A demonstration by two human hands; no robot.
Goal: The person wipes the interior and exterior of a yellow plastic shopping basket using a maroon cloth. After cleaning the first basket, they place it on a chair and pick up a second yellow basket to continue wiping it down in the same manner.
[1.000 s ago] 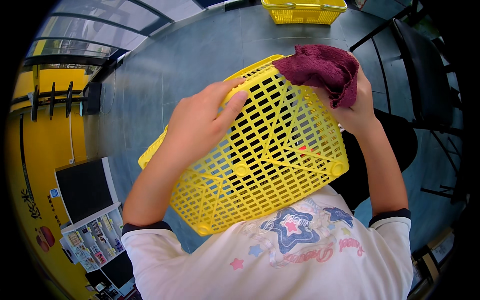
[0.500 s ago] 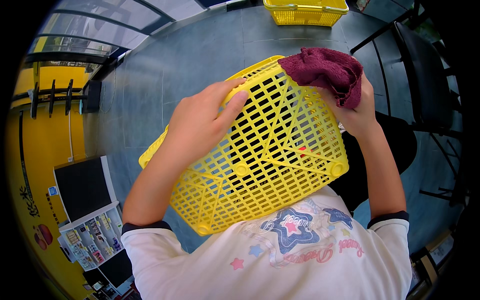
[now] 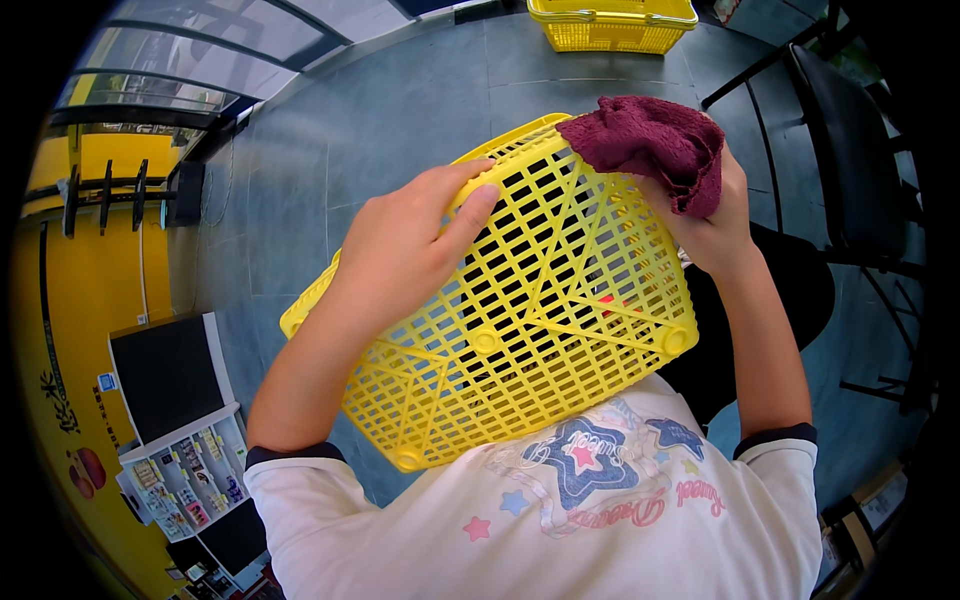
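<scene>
A yellow plastic shopping basket (image 3: 560, 290) is tipped up in front of me, its slatted bottom facing me and its lower edge against my shirt. My left hand (image 3: 415, 235) grips the far left edge of the bottom, with the thumb lying on the slats and the other fingers over the side. At the far right corner, my right hand (image 3: 715, 225) holds a dark red cloth (image 3: 650, 145), which drapes over that corner and touches the basket. Most of the right fingers are hidden behind the cloth.
Another yellow basket (image 3: 612, 30) stands on the grey tiled floor (image 3: 400, 110) at the far side. A black chair (image 3: 850, 150) is on the right. Left are a yellow wall (image 3: 80, 350) and a white shelf (image 3: 190, 480) of small goods. Windows (image 3: 220, 40) fill the far left.
Almost everything stays in place. The basket and my left hand have shifted very slightly to the right; the cloth keeps its place at the corner.
</scene>
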